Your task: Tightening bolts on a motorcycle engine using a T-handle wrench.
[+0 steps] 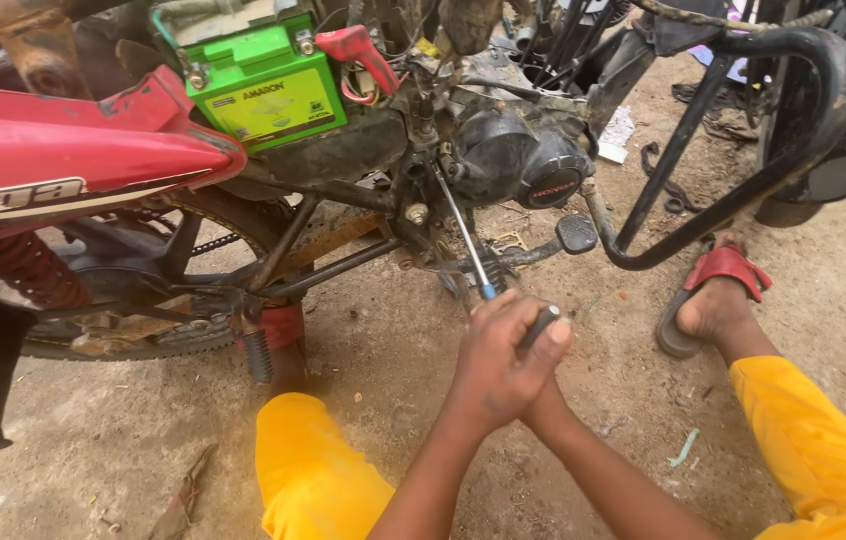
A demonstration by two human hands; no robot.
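Bare sandy ground [143, 420] is lying under a stripped red motorcycle [73, 160]. Both hands, left hand [493, 365] over right hand [543, 385], are clamping together on a long screwdriver [463, 235] whose tip is reaching the engine [513, 160]; driving it likely calls for firm, steady pressure.

My left hand [499, 362] covers nearly all of my right hand [543, 385], and together they hide most of the screwdriver [467, 238] handle. I cannot make out where its tip sits among the engine [518, 160] parts. The red motorcycle body [63, 160] runs off the left edge.
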